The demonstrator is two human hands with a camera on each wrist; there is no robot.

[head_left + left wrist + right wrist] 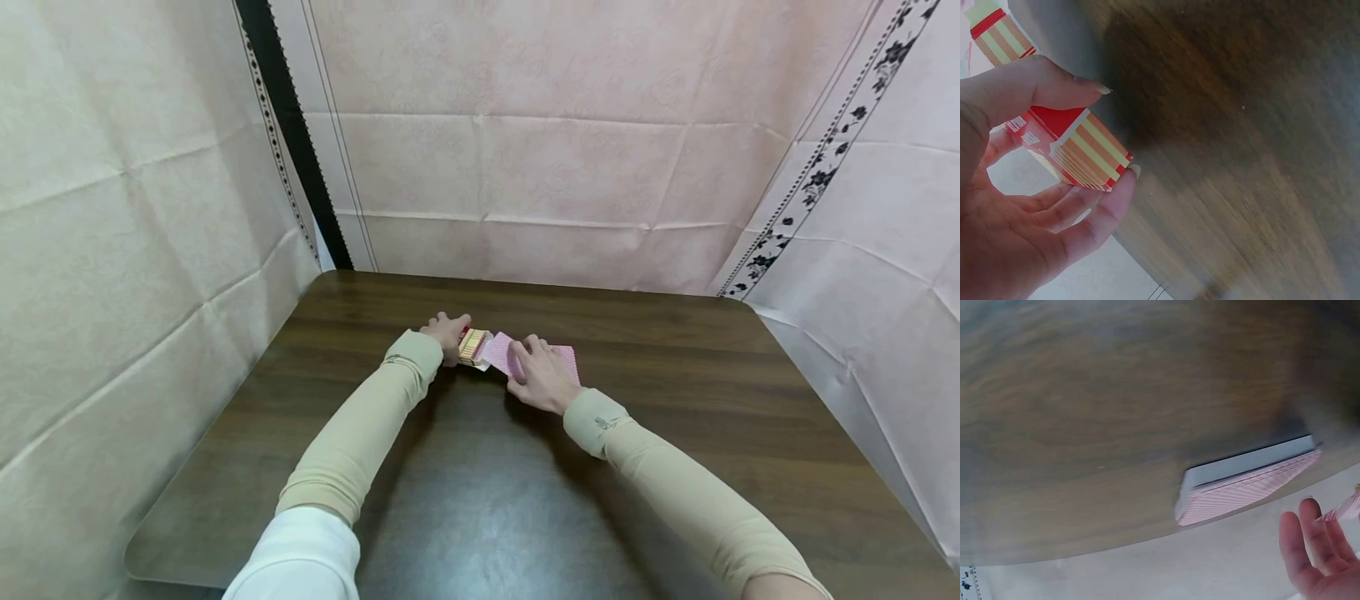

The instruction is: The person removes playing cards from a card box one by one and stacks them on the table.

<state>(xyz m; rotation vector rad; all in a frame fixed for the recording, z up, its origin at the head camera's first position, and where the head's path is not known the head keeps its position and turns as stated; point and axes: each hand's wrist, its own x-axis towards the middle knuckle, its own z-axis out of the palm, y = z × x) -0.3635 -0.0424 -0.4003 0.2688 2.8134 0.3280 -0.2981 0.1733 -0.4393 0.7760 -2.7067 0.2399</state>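
Observation:
My left hand (447,335) grips a small card box (474,347) with red, yellow and brown stripes. In the left wrist view the thumb (1063,90) lies over the box (1091,150) and fingertips support its far end. White flaps show at the box's right end, against some pink-patterned playing cards (500,353); I cannot tell whether the cards reach inside. My right hand (546,377) holds these cards by their right part; its thumb is hidden in the right wrist view. Just beyond it, a stack of playing cards (1244,487) with the same backs lies on the table.
The brown wooden table (480,500) reaches beyond both hands to its far edge. Pale cloth (570,167) hangs behind it, and similar cloth hangs at the left and right sides.

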